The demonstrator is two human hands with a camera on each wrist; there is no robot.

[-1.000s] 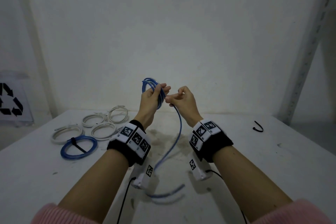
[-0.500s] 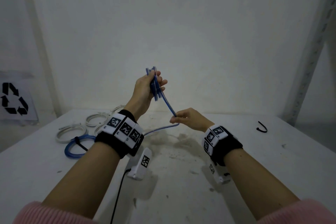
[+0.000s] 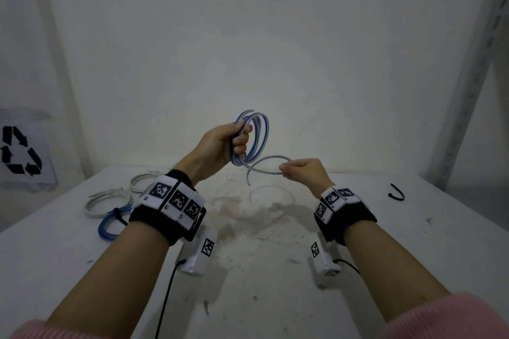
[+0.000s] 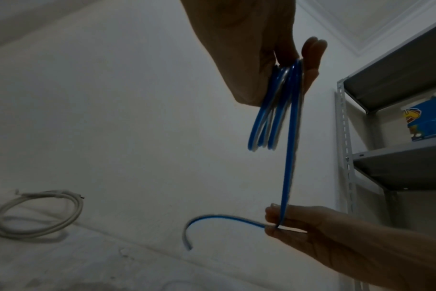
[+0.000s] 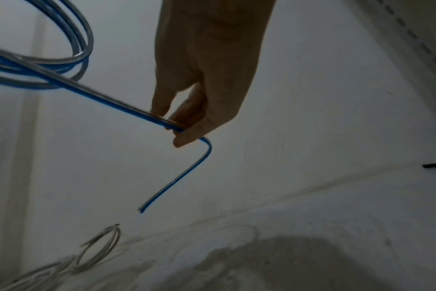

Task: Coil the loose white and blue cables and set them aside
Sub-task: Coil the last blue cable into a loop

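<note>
My left hand (image 3: 224, 143) is raised above the white table (image 3: 275, 270) and grips several loops of a blue cable (image 3: 257, 136), which hang from the fingers (image 4: 311, 51) in the left wrist view as the blue cable (image 4: 266, 122). To its lower right, my right hand (image 3: 301, 172) pinches the same cable's loose tail (image 3: 271, 159) between thumb and fingertips (image 5: 179, 126). A short free end (image 5: 177, 181) curves down past the pinch, above the table.
Coiled white cables (image 3: 110, 199) and a tied blue coil (image 3: 111, 224) lie at the table's far left. A black hook-shaped tie (image 3: 396, 194) lies at the far right. A metal shelf (image 4: 391, 122) stands to the right, a recycling sign (image 3: 20, 150) to the left.
The cable's long tail has been lifted off the table and gathered into more loops in my left hand. My right hand slid along it toward the free end and moved right.
</note>
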